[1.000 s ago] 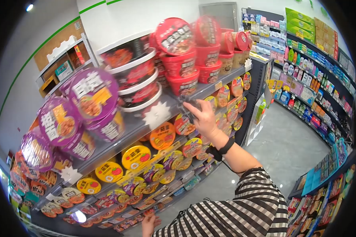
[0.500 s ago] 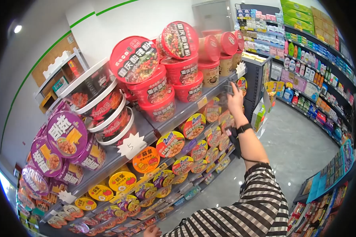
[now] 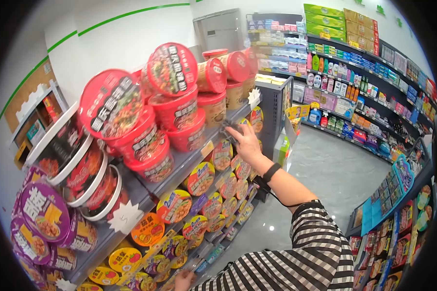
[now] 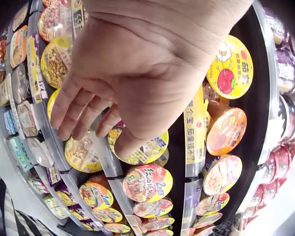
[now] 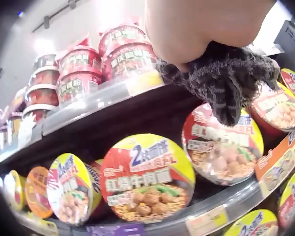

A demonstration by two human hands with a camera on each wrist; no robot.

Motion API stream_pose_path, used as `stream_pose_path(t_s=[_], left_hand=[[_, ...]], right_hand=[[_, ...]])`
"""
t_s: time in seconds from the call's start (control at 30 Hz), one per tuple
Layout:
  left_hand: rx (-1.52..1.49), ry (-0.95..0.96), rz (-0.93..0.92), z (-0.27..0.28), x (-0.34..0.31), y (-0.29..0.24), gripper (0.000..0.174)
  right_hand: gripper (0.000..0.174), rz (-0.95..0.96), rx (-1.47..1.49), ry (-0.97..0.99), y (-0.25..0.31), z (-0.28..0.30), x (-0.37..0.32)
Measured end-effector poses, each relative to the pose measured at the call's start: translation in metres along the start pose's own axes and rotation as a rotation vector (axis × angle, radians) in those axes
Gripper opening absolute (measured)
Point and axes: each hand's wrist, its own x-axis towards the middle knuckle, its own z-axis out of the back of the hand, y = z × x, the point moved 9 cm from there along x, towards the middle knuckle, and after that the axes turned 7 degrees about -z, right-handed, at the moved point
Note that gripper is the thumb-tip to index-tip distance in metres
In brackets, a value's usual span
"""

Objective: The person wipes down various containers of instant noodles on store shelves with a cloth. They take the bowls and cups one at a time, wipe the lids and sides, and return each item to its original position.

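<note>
My right hand (image 3: 250,145) grips a dark grey cloth (image 5: 223,76), bunched under its fingers at the front edge of the top shelf (image 3: 192,157). Just behind the cloth stand brown paper cups with red lids (image 3: 214,109). Red instant noodle tubs (image 3: 187,131) are stacked further left along the same shelf. Below the cloth, in the right wrist view, round beef noodle bowls (image 5: 147,177) line the second shelf. My left hand (image 4: 137,64) hangs low before the lower shelves, fingers loosely bent and holding nothing; noodle bowls (image 4: 147,183) show beyond it.
Black tubs with white rims (image 3: 82,177) and purple noodle buckets (image 3: 46,211) crowd the shelf's left. Star-shaped price cards (image 3: 125,218) stick out from its edge. A grey aisle floor (image 3: 320,155) separates it from shelves of bottles (image 3: 330,85). A blue display rack (image 3: 391,186) stands right.
My right hand slid the cloth along the shelf edge to the far end by the star card, then came back slightly. The view has turned right. My left hand stays low.
</note>
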Motion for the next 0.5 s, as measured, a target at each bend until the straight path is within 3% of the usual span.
stream_pose_path(t_s=[0.03,0.07,0.13,0.2,0.37,0.5], left_hand=[[0.096,-0.043,0.100,0.000,0.007,0.008,0.051],[0.101,-0.053,0.093,-0.004,0.012,0.007,0.051],[0.135,-0.044,-0.038,-0.026,0.016,-0.053,0.055],[0.132,-0.042,-0.001,-0.057,0.039,-0.066,0.055],[0.122,0.036,0.199,-0.148,0.096,-0.083,0.057],[0.088,0.121,0.412,-0.219,0.094,-0.087,0.058]], right_hand=[[0.060,-0.060,-0.015,-0.033,-0.021,-0.003,0.004],[0.060,-0.117,-0.027,-0.064,-0.043,-0.007,0.008],[0.062,-0.188,0.062,-0.055,-0.075,-0.011,0.015],[0.064,-0.249,0.060,0.034,-0.103,-0.012,0.021],[0.058,-0.155,0.337,0.202,-0.160,0.008,0.035],[0.051,-0.288,0.421,-0.190,-0.256,0.078,0.058]])
